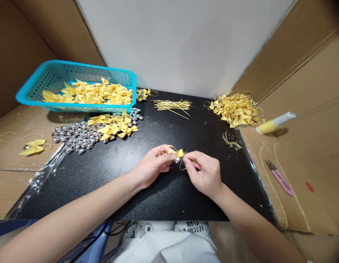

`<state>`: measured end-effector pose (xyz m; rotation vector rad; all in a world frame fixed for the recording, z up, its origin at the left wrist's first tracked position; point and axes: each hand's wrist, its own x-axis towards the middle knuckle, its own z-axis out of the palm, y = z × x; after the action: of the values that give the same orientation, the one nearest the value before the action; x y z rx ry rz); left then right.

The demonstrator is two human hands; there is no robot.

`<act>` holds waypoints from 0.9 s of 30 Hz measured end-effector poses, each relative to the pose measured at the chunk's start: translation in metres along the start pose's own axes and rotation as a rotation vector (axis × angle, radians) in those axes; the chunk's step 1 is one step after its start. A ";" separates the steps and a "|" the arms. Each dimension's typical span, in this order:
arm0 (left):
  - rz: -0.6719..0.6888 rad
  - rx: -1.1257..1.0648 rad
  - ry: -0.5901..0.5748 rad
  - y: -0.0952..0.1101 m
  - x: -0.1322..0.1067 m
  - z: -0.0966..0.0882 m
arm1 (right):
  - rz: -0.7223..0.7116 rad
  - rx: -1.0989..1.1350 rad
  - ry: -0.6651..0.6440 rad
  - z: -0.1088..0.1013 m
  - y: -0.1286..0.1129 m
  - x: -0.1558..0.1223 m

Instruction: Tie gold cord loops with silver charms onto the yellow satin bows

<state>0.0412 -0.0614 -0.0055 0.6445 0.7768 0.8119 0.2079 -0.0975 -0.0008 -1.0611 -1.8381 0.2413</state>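
My left hand [159, 162] pinches a small yellow ribbon bow [180, 153] with a silver bell [177, 159] under it and a loop of gold cord [163, 148] standing out at its left. My right hand [202, 170] is closed at the bow's right side, its thumb and forefinger pinching the thin gold cord there. A bit of cord curves down between the two hands. Both hands are just above the black tabletop [125, 182], near its middle.
A blue basket [131, 80] of yellow bows stands back left. Silver bells [76, 135] with more bows lie before it. Cut gold cords [172, 105] lie at the back, finished bows [236, 109] back right. Right are cord scraps [231, 140], a roll [276, 123] and pink snips [280, 178].
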 end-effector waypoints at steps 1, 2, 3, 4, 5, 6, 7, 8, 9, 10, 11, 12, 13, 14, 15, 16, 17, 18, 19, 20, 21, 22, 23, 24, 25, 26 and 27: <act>0.000 -0.001 0.001 0.000 0.000 0.000 | 0.000 0.003 0.004 0.001 0.000 0.000; 0.001 0.000 0.001 0.000 0.000 0.000 | 0.000 0.006 0.008 0.001 0.000 0.000; 0.000 0.002 0.000 0.000 0.000 0.000 | 0.003 0.009 0.012 0.001 -0.001 0.000; -0.001 0.006 0.000 -0.001 0.001 0.000 | 0.005 0.012 0.017 0.002 -0.001 0.000; -0.002 0.012 0.000 -0.001 0.001 0.000 | 0.006 0.015 0.020 0.002 -0.001 0.000; -0.003 0.017 0.001 -0.001 0.001 0.000 | 0.007 0.017 0.023 0.002 -0.002 0.000; -0.005 0.022 0.003 -0.001 0.001 0.000 | 0.009 0.019 0.027 0.002 -0.002 0.000; -0.006 0.026 0.006 -0.001 0.001 0.000 | 0.012 0.020 0.029 0.002 -0.002 0.000; -0.006 0.030 0.010 -0.001 0.001 0.000 | 0.016 0.021 0.030 0.002 -0.002 0.000; -0.008 0.034 0.011 0.000 0.000 0.000 | 0.019 0.022 0.032 0.002 -0.002 0.000; -0.009 0.038 0.012 0.000 0.000 0.001 | 0.022 0.023 0.035 0.002 -0.002 -0.001; -0.008 0.042 0.013 0.000 0.000 0.001 | 0.024 0.025 0.038 0.003 -0.002 -0.001; -0.009 0.047 0.013 0.000 0.000 0.001 | 0.026 0.029 0.040 0.003 -0.002 -0.001; -0.008 0.051 0.014 0.000 0.001 0.001 | 0.032 0.035 0.042 0.003 -0.002 -0.001; -0.006 0.054 0.015 -0.001 0.001 0.001 | 0.044 0.043 0.042 0.004 -0.002 -0.001; -0.002 0.054 0.017 -0.001 0.001 0.000 | 0.066 0.055 0.040 0.004 -0.002 -0.002; 0.002 0.053 0.017 -0.001 0.001 0.000 | 0.099 0.070 0.034 0.005 -0.002 -0.002; 0.008 0.052 0.015 -0.001 0.001 0.000 | 0.141 0.090 0.027 0.005 -0.002 -0.002; 0.016 0.050 0.013 -0.001 0.001 0.000 | 0.189 0.114 0.020 0.006 -0.002 -0.002; 0.026 0.049 0.011 -0.001 0.001 0.000 | 0.237 0.137 0.010 0.006 -0.002 -0.002; 0.033 0.051 0.010 0.000 0.001 0.001 | 0.278 0.157 0.002 0.006 -0.002 -0.001; 0.041 0.053 0.011 0.000 0.001 0.001 | 0.306 0.171 -0.002 0.005 -0.002 -0.001; 0.048 0.056 0.013 0.001 0.000 0.002 | 0.318 0.178 -0.005 0.005 -0.002 0.000; 0.051 0.058 0.016 0.002 0.000 0.002 | 0.319 0.180 -0.005 0.004 -0.002 0.001; 0.053 0.061 0.019 0.002 0.000 0.002 | 0.315 0.180 -0.003 0.004 -0.002 0.001; 0.055 0.063 0.022 0.002 0.000 0.002 | 0.310 0.182 0.001 0.004 -0.002 0.002; 0.057 0.065 0.026 0.002 0.000 0.002 | 0.307 0.186 0.006 0.003 -0.002 0.002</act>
<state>0.0418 -0.0605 -0.0027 0.7183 0.8136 0.8515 0.2036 -0.0962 0.0001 -1.2065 -1.6069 0.5782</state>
